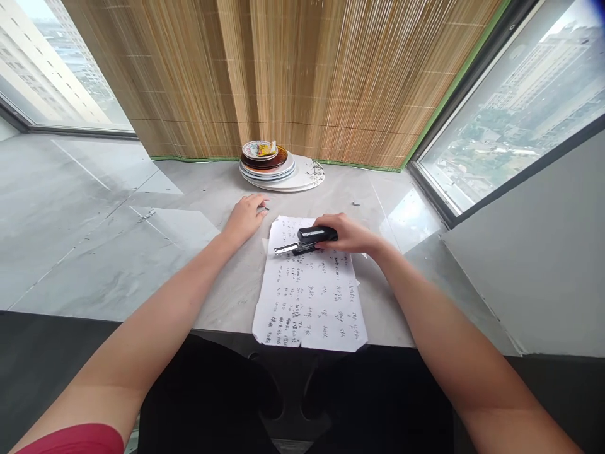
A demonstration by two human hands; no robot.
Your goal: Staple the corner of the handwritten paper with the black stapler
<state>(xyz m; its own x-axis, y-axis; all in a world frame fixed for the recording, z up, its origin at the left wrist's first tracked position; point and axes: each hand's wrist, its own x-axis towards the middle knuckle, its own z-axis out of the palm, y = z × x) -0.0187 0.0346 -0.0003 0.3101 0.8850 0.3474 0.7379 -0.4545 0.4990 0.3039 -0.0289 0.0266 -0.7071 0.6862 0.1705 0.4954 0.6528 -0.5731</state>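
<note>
My right hand [347, 233] is wrapped round a black stapler [316, 234], held just over the handwritten white paper [309, 302]. The stapler's top is raised and its metal staple tray [286, 249] sticks out to the left. My left hand [246, 217] rests on the grey tabletop, left of the paper's far corner. Its thumb and fingers are bent and apart. At its fingertips lies a small dark strip of staples [266, 209]; whether they touch it I cannot tell.
A stack of plates [283, 180] with a small yellow packet [267, 149] on top stands at the back by the bamboo blind [283, 75]. Another short staple strip [356, 203] lies to the right, and some small bits [146, 215] lie left. Windows flank the tabletop [212, 189].
</note>
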